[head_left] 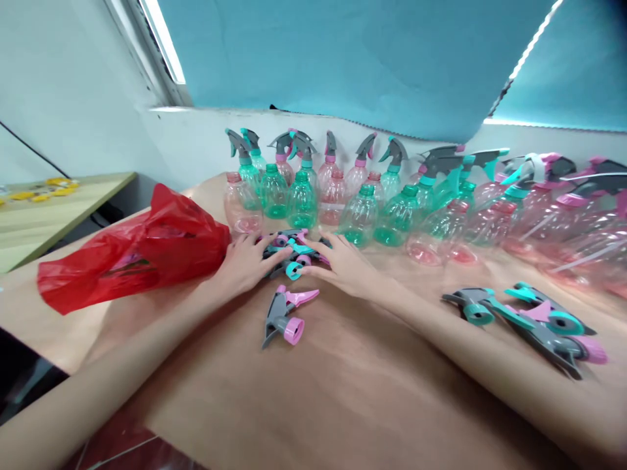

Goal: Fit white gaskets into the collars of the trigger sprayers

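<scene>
Both my hands reach forward to a small heap of grey spray heads (294, 251) with pink and teal caps on the brown table (343, 391). My left hand (245, 261) lies flat at the heap's left side, fingers spread and touching the heads. My right hand (345, 264) rests at its right side, fingers stretched out over the heads. Neither hand grips anything. One loose grey spray head with a pink cap (284, 316) lies just in front of the hands.
A red plastic bag (142, 254) lies left of my left hand. Behind the heap stand several teal and pink clear bottles (304, 199), some with spray heads fitted. Several more spray heads (533, 323) lie at right. A wooden desk (53, 209) stands far left.
</scene>
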A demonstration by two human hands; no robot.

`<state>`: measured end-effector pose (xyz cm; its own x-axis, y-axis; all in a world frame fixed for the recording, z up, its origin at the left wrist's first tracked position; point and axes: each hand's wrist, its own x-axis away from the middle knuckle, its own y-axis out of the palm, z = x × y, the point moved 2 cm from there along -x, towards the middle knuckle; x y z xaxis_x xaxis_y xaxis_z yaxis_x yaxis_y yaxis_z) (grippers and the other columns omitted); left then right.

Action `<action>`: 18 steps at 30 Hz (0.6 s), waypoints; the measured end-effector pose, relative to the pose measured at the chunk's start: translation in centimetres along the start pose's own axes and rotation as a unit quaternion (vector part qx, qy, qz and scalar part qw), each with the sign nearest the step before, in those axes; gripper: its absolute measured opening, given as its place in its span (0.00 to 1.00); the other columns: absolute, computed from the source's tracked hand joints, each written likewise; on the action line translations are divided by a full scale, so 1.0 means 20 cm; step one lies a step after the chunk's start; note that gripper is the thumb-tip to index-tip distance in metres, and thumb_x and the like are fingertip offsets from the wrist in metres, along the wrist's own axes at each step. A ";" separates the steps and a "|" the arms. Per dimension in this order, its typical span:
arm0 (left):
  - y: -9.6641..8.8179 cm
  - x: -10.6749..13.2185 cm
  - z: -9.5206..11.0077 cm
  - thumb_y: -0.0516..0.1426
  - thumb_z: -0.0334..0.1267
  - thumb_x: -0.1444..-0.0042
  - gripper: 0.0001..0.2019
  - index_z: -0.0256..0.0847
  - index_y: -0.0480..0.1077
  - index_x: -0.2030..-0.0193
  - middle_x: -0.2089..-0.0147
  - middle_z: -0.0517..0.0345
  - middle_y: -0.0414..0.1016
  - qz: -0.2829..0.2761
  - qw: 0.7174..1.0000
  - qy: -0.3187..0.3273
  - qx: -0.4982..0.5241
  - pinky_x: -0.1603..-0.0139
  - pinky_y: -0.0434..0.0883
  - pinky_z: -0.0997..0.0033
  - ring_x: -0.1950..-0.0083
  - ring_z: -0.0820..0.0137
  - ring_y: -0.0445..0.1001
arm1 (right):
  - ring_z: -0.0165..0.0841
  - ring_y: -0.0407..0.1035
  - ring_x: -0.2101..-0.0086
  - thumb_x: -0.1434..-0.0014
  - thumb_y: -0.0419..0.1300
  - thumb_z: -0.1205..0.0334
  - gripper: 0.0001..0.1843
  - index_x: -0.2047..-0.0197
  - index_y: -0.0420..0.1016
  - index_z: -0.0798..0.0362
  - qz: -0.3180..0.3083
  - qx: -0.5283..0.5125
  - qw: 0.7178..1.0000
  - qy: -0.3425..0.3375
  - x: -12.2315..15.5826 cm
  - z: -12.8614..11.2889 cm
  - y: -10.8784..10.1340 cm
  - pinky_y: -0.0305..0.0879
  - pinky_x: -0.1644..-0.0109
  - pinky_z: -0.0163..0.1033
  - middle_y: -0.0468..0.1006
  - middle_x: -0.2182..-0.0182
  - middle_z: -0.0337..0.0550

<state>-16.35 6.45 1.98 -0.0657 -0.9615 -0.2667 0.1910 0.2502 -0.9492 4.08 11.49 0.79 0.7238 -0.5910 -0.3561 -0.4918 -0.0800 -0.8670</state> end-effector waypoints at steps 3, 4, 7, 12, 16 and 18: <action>0.02 0.03 0.05 0.45 0.58 0.40 0.29 0.42 0.60 0.38 0.37 0.45 0.61 -0.022 1.000 -0.003 0.008 0.41 0.57 0.45 0.37 0.50 0.58 | 0.46 0.51 0.40 0.41 0.46 0.35 0.37 0.36 0.56 0.47 -0.017 -0.007 1.000 -0.002 0.02 0.00 0.02 0.50 0.40 0.56 0.58 0.38 0.52; 0.02 0.05 0.08 0.44 0.59 0.40 0.31 0.41 0.58 0.37 0.36 0.45 0.60 -0.029 1.000 0.000 0.013 0.40 0.57 0.46 0.36 0.51 0.57 | 0.45 0.49 0.39 0.41 0.45 0.35 0.37 0.35 0.55 0.47 -0.022 -0.008 1.000 -0.004 0.04 0.00 0.01 0.49 0.39 0.55 0.57 0.38 0.52; 0.03 0.10 0.18 0.45 0.60 0.40 0.33 0.42 0.54 0.35 0.34 0.47 0.56 -0.047 0.998 0.019 0.028 0.37 0.53 0.47 0.33 0.52 0.53 | 0.46 0.45 0.37 0.42 0.46 0.34 0.38 0.35 0.55 0.48 -0.039 -0.007 0.999 -0.008 0.11 -0.03 -0.02 0.45 0.37 0.56 0.55 0.36 0.53; 0.04 0.13 0.29 0.48 0.59 0.42 0.33 0.42 0.53 0.35 0.32 0.48 0.53 -0.070 0.995 0.051 0.054 0.35 0.51 0.50 0.32 0.55 0.49 | 0.48 0.40 0.36 0.46 0.49 0.32 0.45 0.33 0.51 0.51 -0.065 -0.005 0.998 -0.018 0.19 -0.03 -0.05 0.40 0.36 0.57 0.50 0.34 0.53; 0.03 0.13 0.28 0.48 0.58 0.41 0.34 0.45 0.47 0.33 0.31 0.48 0.48 -0.066 0.995 0.048 0.064 0.35 0.52 0.47 0.31 0.55 0.48 | 0.45 0.39 0.35 0.47 0.50 0.31 0.47 0.32 0.46 0.49 -0.069 -0.017 0.997 -0.013 0.19 0.02 -0.06 0.45 0.36 0.55 0.46 0.33 0.51; -0.01 0.16 0.27 0.49 0.58 0.42 0.34 0.46 0.47 0.33 0.30 0.48 0.47 -0.052 0.995 0.043 0.069 0.35 0.52 0.47 0.31 0.54 0.48 | 0.43 0.40 0.35 0.46 0.50 0.31 0.47 0.32 0.45 0.48 -0.065 -0.022 0.998 -0.008 0.18 0.05 -0.06 0.48 0.37 0.54 0.47 0.33 0.50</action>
<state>-11.40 2.74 2.18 -0.1750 -0.9665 -0.1879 0.3121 0.1266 -0.9416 7.83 10.17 0.25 0.7900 -0.5610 -0.2473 -0.4135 -0.1898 -0.8905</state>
